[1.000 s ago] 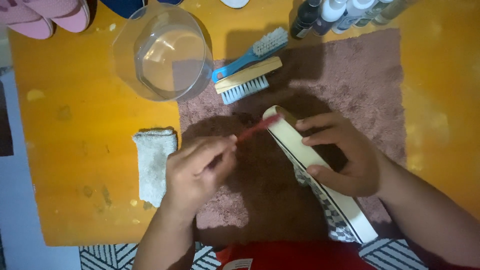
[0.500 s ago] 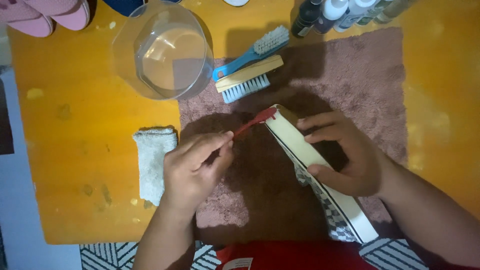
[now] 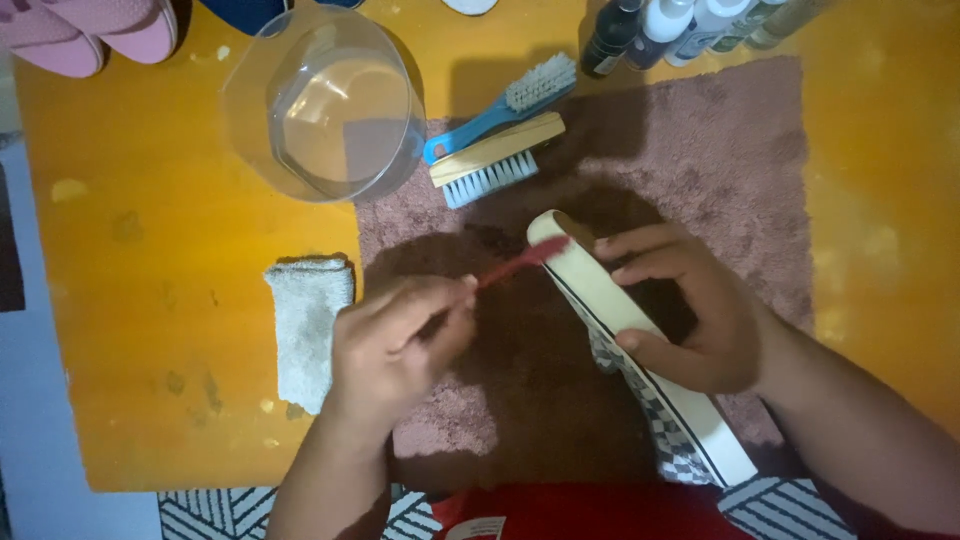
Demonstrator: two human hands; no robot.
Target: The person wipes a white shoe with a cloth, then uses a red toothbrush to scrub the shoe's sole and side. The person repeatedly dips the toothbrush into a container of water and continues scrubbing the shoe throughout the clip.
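Shoe (image 3: 640, 350) on its side over the pink towel (image 3: 700, 180), sole edge facing me. My right hand (image 3: 690, 310) is clamped round its middle; my left hand (image 3: 400, 345) pinches a small red brush (image 3: 520, 262), bristles touching the white sole rim at the toe. Scrubbing looks underway at the toe only; rest of rim toward heel probably left. Folded cloth (image 3: 308, 325), clear bowl (image 3: 325, 105) and two bigger brushes (image 3: 495, 140) lie idle near the towel
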